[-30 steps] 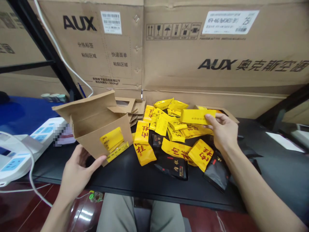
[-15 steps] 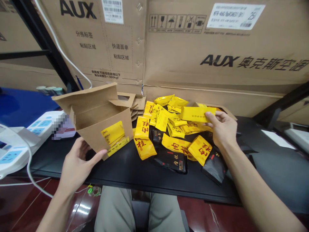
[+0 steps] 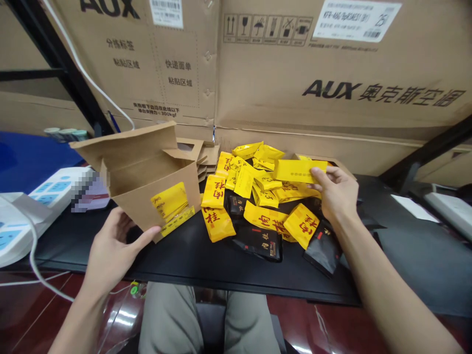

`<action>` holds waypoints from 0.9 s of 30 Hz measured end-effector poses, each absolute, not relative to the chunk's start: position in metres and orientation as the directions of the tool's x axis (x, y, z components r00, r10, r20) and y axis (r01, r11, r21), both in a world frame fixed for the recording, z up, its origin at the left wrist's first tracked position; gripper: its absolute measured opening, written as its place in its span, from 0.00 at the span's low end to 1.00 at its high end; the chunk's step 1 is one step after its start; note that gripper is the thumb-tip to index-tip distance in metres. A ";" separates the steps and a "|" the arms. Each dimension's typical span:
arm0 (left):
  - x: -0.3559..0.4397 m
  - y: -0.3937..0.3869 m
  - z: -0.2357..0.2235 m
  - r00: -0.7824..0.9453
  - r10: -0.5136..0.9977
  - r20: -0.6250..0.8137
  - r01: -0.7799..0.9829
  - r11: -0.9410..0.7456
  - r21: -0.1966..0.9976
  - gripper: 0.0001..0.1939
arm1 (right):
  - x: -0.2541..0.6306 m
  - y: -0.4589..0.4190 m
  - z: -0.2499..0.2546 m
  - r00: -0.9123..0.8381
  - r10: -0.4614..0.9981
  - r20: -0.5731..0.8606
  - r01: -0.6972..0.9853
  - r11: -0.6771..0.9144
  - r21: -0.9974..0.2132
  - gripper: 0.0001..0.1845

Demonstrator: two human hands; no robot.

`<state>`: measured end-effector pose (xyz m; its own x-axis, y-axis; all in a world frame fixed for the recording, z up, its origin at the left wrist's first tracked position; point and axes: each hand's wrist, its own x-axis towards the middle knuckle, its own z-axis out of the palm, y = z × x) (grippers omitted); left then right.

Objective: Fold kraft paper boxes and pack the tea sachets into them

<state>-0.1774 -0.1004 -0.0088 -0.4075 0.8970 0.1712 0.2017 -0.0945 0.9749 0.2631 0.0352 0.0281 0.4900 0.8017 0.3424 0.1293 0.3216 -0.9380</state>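
Okay, left hand point(image 3: 117, 246) is gripping the tilted, open cardboard box point(image 3: 134, 209) around its lower part; right hand point(image 3: 338, 191) is pinching a yellow packet point(image 3: 294, 171) above loose yellow and black sachets point(image 3: 262, 216) lying on the black table point(image 3: 177, 263).

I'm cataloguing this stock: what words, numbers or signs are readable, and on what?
"AUX": left panel, cut off above
"分拣标签 粘贴区域": left panel
"快递面单 粘贴区域": left panel
"300kgf": left panel, nearby words unclear
"AUX 奥克斯空调": right panel
"25": white label, model code blurred
Arrows, glass, umbrella signs: right panel
"肉桂": yellow packet, black packet
Too small or blurred: barcode sticker, held packet, kraft box
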 end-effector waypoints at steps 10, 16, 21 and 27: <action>-0.179 -0.101 -0.010 -0.401 0.898 0.180 0.195 -0.108 0.975 0.33 | 0.263 0.035 0.028 0.477 0.806 0.350 0.144 0.321 -0.936 0.22; -0.179 -0.102 -0.011 -0.373 0.905 0.205 0.235 -0.122 0.964 0.33 | 0.263 0.035 0.029 0.475 0.811 0.342 0.133 0.318 -0.939 0.21; -0.178 -0.102 -0.010 -0.387 0.901 0.198 0.232 -0.113 0.966 0.33 | 0.261 0.033 0.030 0.486 0.810 0.327 0.112 0.313 -0.943 0.21; -0.179 -0.102 -0.011 -0.377 0.904 0.200 0.238 -0.114 0.965 0.34 | 0.259 0.033 0.031 0.471 0.812 0.344 0.111 0.333 -0.936 0.23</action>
<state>-0.1791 -0.1025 -0.0112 -0.3775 0.9042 0.2000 0.2378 -0.1141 0.9646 0.2592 0.0334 0.0306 0.4706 0.8124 0.3444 0.1106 0.3329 -0.9365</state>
